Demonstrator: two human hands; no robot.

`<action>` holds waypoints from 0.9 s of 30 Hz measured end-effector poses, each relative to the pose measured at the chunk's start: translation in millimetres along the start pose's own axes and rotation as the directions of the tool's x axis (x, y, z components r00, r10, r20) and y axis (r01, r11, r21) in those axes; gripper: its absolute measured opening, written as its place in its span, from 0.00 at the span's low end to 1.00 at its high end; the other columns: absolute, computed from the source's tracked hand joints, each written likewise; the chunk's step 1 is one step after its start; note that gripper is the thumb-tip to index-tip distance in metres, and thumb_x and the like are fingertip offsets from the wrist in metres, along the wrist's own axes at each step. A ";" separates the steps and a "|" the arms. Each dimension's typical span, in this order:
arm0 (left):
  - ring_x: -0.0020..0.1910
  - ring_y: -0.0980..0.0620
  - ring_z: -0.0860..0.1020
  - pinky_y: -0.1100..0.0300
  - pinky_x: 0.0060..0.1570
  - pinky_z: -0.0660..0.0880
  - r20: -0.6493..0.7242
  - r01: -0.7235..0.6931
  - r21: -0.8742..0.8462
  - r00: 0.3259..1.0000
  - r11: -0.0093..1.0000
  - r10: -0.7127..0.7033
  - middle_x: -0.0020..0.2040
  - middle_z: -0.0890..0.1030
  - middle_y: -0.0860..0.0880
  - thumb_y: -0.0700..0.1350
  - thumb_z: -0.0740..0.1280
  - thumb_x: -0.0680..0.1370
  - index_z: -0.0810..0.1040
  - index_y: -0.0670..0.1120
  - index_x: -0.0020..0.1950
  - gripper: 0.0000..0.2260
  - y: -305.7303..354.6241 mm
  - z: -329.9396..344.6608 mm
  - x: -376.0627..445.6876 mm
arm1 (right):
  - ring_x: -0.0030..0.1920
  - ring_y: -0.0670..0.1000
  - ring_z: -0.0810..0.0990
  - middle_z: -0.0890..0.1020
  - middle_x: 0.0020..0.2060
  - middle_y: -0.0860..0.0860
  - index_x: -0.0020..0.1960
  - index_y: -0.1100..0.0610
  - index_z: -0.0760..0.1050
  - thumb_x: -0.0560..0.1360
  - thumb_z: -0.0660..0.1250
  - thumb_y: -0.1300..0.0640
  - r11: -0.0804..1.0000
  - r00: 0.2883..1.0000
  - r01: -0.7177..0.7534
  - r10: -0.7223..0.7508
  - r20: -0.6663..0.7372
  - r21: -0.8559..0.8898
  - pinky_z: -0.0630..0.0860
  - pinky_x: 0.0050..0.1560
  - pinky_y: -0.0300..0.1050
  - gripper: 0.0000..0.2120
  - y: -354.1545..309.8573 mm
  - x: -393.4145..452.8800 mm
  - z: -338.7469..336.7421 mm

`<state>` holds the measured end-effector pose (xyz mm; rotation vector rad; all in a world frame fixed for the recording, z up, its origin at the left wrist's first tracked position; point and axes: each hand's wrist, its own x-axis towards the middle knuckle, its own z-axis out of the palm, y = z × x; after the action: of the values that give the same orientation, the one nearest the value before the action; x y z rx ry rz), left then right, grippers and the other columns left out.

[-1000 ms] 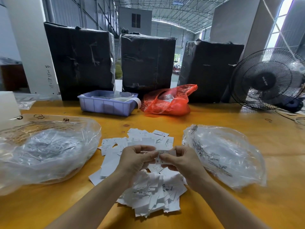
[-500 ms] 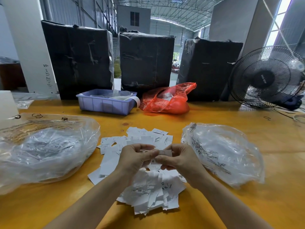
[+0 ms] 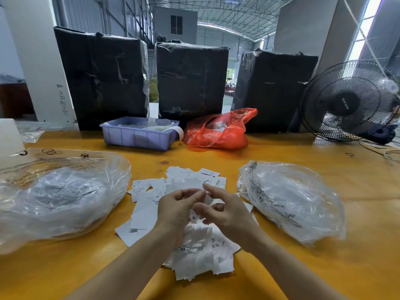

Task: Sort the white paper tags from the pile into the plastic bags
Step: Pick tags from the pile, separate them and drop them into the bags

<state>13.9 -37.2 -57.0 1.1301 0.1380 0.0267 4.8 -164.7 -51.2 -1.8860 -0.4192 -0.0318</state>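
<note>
Partly sorted: clear plastic bags at nine (image 3: 62, 191) and three o'clock (image 3: 290, 200) held tags; loose pile of white paper tags (image 3: 184, 234) remained mid-desk (image 3: 324, 267). Left hand (image 3: 175, 211) pinching small tags, right hand (image 3: 227, 213) likewise.

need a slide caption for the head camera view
Two bare hands, left hand and right hand, work above a pile of white paper tags, between two clear plastic bags.

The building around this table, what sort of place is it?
Probably a warehouse or packing shed: a high metal truss roof, three large black-wrapped bales behind the yellow table, and a pile of white paper tags between clear plastic bags.
</note>
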 end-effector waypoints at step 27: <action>0.24 0.56 0.77 0.67 0.27 0.75 0.152 0.022 0.354 0.985 0.935 -0.081 0.28 0.81 0.47 0.37 0.72 0.70 0.82 0.37 0.42 0.04 32.9 -11.8 6.3 | 0.30 0.49 0.82 0.83 0.30 0.53 0.42 0.61 0.79 0.72 0.69 0.69 0.914 0.958 0.001 0.115 -0.263 0.405 0.78 0.33 0.37 0.04 0.7 10.7 -33.3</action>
<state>20.3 -12.0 -32.9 1.4806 0.0246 -0.1433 21.0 -192.6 -37.7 -1.4565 -0.1567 -0.1618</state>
